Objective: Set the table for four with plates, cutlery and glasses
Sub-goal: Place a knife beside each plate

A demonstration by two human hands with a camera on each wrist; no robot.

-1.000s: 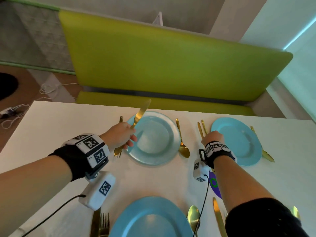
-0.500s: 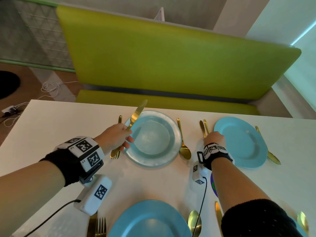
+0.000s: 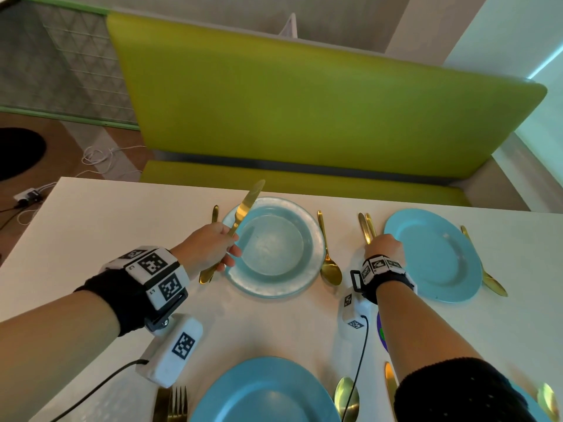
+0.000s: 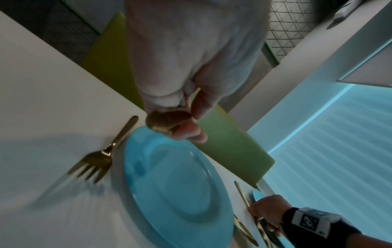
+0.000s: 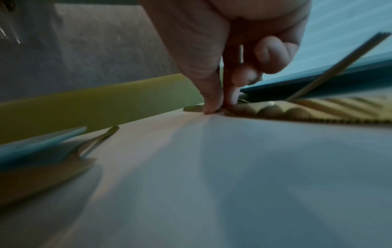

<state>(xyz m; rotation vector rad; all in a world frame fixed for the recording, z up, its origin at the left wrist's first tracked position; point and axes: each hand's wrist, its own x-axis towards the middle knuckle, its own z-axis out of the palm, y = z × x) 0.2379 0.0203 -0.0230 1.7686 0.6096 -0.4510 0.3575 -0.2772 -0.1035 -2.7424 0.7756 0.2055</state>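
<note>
My left hand (image 3: 210, 248) grips a gold knife (image 3: 247, 205) by the handle. Its blade points up and away over the left rim of the far-left blue plate (image 3: 274, 281). A gold fork (image 4: 99, 157) lies on the table just left of that plate, under my hand. My right hand (image 3: 385, 246) is down on a gold knife and fork pair (image 3: 365, 225) left of the far-right blue plate (image 3: 435, 254). Thumb and forefinger (image 5: 214, 100) pinch the handles there. The serrated blade (image 5: 307, 115) lies flat, and a thin gold piece (image 5: 339, 67) tilts up over the plate rim.
A gold spoon (image 3: 329, 263) lies right of the far-left plate and another gold piece (image 3: 487, 269) right of the far-right plate. Near me are a blue plate (image 3: 262, 391), fork (image 3: 176, 403), spoon (image 3: 345, 394) and knife (image 3: 390, 382). A green bench (image 3: 304, 102) runs behind the white table (image 3: 91, 223).
Both hands stay nearly where they were. The left hand with the knife has sunk slightly towards the plate's left rim; the right hand remains on the cutlery pair.
</note>
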